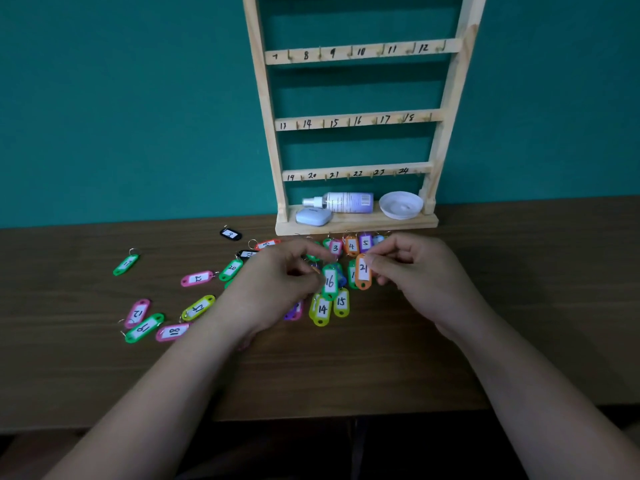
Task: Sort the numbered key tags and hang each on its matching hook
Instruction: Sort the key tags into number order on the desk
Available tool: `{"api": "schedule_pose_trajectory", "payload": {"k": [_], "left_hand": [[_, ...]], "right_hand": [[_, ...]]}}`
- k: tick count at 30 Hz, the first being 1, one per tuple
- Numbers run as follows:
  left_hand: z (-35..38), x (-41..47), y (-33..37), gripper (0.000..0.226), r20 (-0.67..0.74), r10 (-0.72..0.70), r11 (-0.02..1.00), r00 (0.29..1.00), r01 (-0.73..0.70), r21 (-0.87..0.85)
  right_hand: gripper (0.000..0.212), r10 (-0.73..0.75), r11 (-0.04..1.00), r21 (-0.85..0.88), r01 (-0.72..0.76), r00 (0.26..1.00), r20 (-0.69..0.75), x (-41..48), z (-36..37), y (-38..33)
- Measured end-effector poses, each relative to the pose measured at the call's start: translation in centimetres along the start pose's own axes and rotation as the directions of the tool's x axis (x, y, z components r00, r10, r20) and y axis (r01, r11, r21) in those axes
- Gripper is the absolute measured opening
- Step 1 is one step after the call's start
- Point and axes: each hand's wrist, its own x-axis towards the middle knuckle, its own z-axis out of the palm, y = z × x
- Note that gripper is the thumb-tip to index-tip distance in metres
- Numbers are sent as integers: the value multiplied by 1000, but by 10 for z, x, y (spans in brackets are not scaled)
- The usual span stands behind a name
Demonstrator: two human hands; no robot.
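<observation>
Both my arms reach out over the brown table (519, 271), with my wrists low and my hands close together in front of the wooden rack (268, 109).

My right hand (415, 268) is curled. Its thumb and first finger pinch the top end of the orange tag (363, 271) with 21 on it. The tag hangs down from my fingertips. My other fingers are tucked in under my palm.

My left hand (277, 278) is curled too, with the back of it facing up. Its fingertips are right beside the green tag (329, 282) with 16 on it. I cannot tell if they are pinching that tag or only touching it.

Just under the green tag lie two yellow tags (322, 310), a 14 and a 15, side by side. Behind my hands, right in front of the rack's bottom shelf, are a pink 3, an orange 4 and a purple 5 in a small row (351, 246).

More tags are spread on the table to my left: a black tag (230, 233), a green 20 (231, 269), a pink 22 (197, 278) and a pink 18 (172, 331).

The rack stands against the green wall (121, 98). Its bars have numbers and little hooks. The bottom bar (356, 173) goes from 19 to 24, and nothing hangs by its 21. On the shelf under it lie a spray bottle (346, 202), a white bowl (401, 204) and a small pale box (313, 216).
</observation>
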Motion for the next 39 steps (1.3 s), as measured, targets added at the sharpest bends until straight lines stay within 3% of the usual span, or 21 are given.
{"api": "schedule_pose_trajectory", "payload": {"k": [7, 19, 23, 31, 39], "left_hand": [[19, 7, -4, 25, 29, 23, 980, 999, -28, 199], [44, 7, 3, 14, 35, 94, 958, 995, -100, 268], [42, 7, 6, 14, -26, 126, 945, 992, -112, 306], [26, 0, 11, 11, -113, 107, 993, 988, -101, 55], [-14, -11, 0, 6, -70, 39, 998, 997, -34, 59]], "right_hand": [[5, 17, 999, -31, -17, 1000, 2, -1, 4, 1], [5, 23, 1000, -1, -23, 996, -80, 0, 0, 4], [7, 23, 1000, -13, -25, 997, -77, -2, 0, 5], [8, -29, 1000, -5, 29, 1000, 11, -7, 15, -6], [10, -110, 993, -33, 113, 991, 80, -16, 35, -15]]}}
